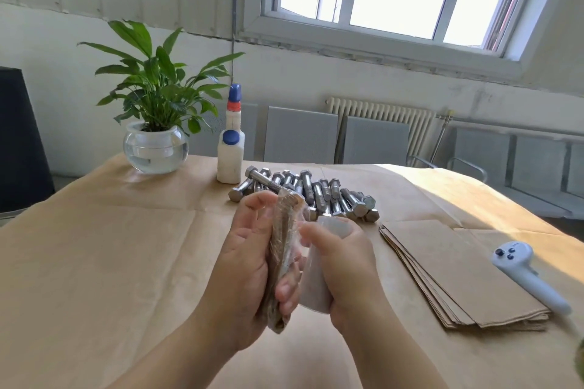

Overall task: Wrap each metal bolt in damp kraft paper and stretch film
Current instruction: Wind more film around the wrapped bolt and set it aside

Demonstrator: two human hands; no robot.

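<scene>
1. The left hand (245, 265) curls its fingers around a long bundle of brown kraft paper under clear, glossy stretch film (282, 249), holding it nearly upright above the paper-covered table (110, 262)
2. The right hand (343, 265) grips a pale, whitish roll of stretch film (316, 290), pressed just beside the bundle, with its thumb touching the film-covered side
3. No metal shows on the bundle itself, so the bolt inside is presumably fully covered; the step in hand looks like the film stage, after the paper
4. The next move likely calls for turning the bundle against the roll to lay on another layer, then tearing the film and smoothing the loose end down
5. A heap of bare grey hex-head steel bolts (319, 193) lies just behind the hands, so most of the task remains
6. A stack of cut brown kraft paper sheets (455, 271) lies to the right, and a white plastic bottle with blue caps (230, 151) stands behind the bolts
</scene>
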